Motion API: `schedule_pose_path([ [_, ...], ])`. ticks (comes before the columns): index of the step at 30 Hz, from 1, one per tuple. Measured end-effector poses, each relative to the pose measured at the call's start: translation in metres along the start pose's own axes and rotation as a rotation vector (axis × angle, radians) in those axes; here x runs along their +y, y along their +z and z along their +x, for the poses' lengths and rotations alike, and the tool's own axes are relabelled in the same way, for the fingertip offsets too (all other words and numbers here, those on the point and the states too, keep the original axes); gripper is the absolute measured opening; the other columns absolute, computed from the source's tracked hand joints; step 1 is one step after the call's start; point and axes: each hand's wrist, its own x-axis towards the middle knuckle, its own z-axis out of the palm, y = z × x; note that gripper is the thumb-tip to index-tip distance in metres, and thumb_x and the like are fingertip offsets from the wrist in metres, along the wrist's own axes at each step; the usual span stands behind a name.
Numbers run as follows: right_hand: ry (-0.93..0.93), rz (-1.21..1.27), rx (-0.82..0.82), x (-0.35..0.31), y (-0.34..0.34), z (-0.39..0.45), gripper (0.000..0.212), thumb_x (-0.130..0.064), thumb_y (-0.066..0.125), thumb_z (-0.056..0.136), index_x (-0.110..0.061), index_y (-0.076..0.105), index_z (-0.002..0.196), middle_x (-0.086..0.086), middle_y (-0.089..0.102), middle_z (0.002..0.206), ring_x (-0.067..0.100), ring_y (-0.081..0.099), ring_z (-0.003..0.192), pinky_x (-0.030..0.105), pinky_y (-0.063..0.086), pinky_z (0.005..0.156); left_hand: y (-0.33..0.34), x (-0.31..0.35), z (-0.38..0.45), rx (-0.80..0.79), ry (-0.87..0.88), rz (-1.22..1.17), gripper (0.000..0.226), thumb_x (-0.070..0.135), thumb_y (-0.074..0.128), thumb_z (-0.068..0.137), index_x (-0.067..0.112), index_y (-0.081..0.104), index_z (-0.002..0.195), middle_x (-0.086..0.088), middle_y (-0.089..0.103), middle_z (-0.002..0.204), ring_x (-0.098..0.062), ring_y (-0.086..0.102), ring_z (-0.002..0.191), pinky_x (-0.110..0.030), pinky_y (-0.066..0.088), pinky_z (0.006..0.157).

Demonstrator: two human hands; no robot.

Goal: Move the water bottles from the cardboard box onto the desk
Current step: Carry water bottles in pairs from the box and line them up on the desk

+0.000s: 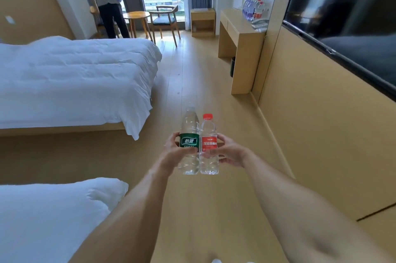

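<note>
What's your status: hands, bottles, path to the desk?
Left hand grips green bottle; right hand grips red bottle. Both upright, side by side. Desk ahead, floor open.

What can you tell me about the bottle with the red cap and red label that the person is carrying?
The small clear plastic water bottle with a red cap and red label is held upright in front of the person, above the wooden floor. It looks full and sealed, with ribbed sides. Its label carries white writing. The right hand grips it around the label. Its left side touches the taller green-labelled clear bottle, which the left hand holds.
</note>
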Motion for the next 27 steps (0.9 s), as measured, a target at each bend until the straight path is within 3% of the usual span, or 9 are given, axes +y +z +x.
schedule_pose_path([
  [5,-0.005,-0.017,-0.056,-0.046,-0.02,0.076,0.079,0.011,0.078,0.076,-0.02,0.047,0.141,0.015,0.067,0.127,0.03,0.066,0.113,0.042,0.054,0.087,-0.008,0.03,0.071,0.09,0.003,-0.031,0.07,-0.004,0.08,0.074,0.017,0.05,0.135,-0.013,0.068,0.112,-0.029,0.07,0.098,-0.032,0.054,0.065],
  [10,-0.007,-0.037,-0.061,-0.083,-0.038,0.151,0.085,0.009,0.082,0.072,-0.021,0.045,0.142,0.014,0.07,0.121,0.031,0.068,0.111,0.05,0.054,0.096,-0.019,0.047,0.148,0.111,0.007,-0.04,0.073,-0.003,0.082,0.073,0.018,0.05,0.135,-0.012,0.067,0.112,-0.03,0.069,0.102,-0.043,0.057,0.085],
  [14,-0.011,-0.054,-0.033,-0.111,-0.052,0.214,0.086,0.008,0.083,0.07,-0.021,0.045,0.143,0.014,0.07,0.12,0.03,0.068,0.111,0.054,0.05,0.101,-0.032,0.058,0.219,0.089,0.016,-0.047,0.074,-0.003,0.082,0.072,0.018,0.05,0.136,-0.012,0.067,0.111,-0.029,0.069,0.101,-0.042,0.057,0.084],
  [19,-0.01,-0.083,0.029,-0.16,-0.067,0.302,0.071,0.01,0.08,0.073,-0.019,0.053,0.132,0.011,0.07,0.119,0.03,0.067,0.111,0.054,0.049,0.102,-0.055,0.081,0.332,0.028,0.03,-0.073,0.078,-0.001,0.084,0.072,0.018,0.049,0.138,-0.011,0.067,0.11,-0.025,0.07,0.095,-0.033,0.055,0.068],
  [27,-0.007,-0.058,0.106,-0.246,-0.078,0.433,0.068,0.008,0.081,0.073,-0.017,0.055,0.131,0.013,0.069,0.123,0.03,0.067,0.113,0.055,0.048,0.103,-0.101,0.14,0.495,-0.044,0.038,-0.023,0.079,0.002,0.084,0.073,0.017,0.048,0.141,-0.013,0.068,0.113,-0.028,0.07,0.098,-0.037,0.057,0.073],
])
